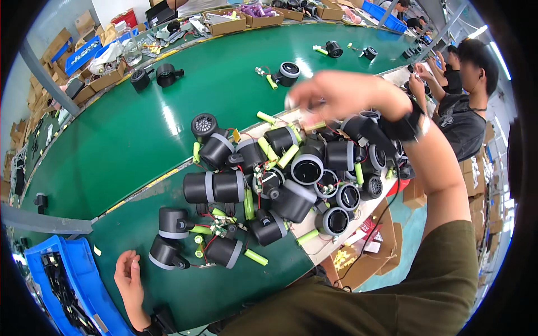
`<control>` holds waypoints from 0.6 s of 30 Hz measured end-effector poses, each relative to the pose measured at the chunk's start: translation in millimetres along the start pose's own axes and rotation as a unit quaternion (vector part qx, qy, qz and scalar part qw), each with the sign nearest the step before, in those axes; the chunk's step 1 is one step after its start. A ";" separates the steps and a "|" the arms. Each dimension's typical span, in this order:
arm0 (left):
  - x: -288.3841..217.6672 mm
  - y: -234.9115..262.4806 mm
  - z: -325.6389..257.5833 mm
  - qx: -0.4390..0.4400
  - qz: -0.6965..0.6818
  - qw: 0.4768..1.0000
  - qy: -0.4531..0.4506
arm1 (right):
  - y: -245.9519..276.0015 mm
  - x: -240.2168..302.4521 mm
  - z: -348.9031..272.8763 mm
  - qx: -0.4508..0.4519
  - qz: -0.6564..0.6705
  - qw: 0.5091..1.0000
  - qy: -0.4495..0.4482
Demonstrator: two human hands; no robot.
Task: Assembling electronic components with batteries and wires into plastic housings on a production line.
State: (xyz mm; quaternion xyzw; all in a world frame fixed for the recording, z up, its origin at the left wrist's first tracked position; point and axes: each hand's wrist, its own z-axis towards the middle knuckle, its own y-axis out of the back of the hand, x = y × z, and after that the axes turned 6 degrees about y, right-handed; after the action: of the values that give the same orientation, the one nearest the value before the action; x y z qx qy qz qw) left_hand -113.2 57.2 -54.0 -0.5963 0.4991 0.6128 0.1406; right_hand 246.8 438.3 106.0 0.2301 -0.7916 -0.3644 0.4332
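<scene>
My left hand [129, 279] rests at the near left edge of the green table, fingers loosely curled and apart, with nothing in them. It is nearest to a black housing with a grey ring [166, 253]. My right hand [330, 96] is raised over the far side of a heap of such black fan housings [214, 187], smeared by motion. Whether its fingers hold anything cannot be made out. Green battery cells [256, 257], thin red wires and small circuit boards [219, 227] hang from the housings. A black band circles my right wrist.
A green conveyor belt [129, 129] runs beyond the heap, carrying several housings [288, 71]. A blue bin [92, 274] with black parts stands at left, a cardboard box [386, 246] below at right. Co-workers [465, 106] sit at right. Cartons [225, 23] line the far side.
</scene>
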 end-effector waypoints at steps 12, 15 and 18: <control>-1.6 -3.7 -1.2 -0.025 -0.016 0.999 0.039 | 18.9 -162.6 130.7 -0.007 -0.207 0.963 -0.174; -5.7 -6.1 6.3 -0.016 0.008 0.999 0.033 | 33.3 -138.8 116.9 0.064 -0.227 0.953 -0.192; -1.3 -5.5 7.5 -0.029 0.016 0.999 0.031 | 55.1 -88.1 89.6 0.021 -0.219 0.970 -0.104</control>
State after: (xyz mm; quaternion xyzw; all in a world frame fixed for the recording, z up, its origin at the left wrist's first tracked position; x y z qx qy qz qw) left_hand -113.0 66.2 -56.9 -0.6105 0.4944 0.6109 0.0977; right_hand 213.4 566.7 71.0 0.3673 -0.7703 -0.4556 0.2534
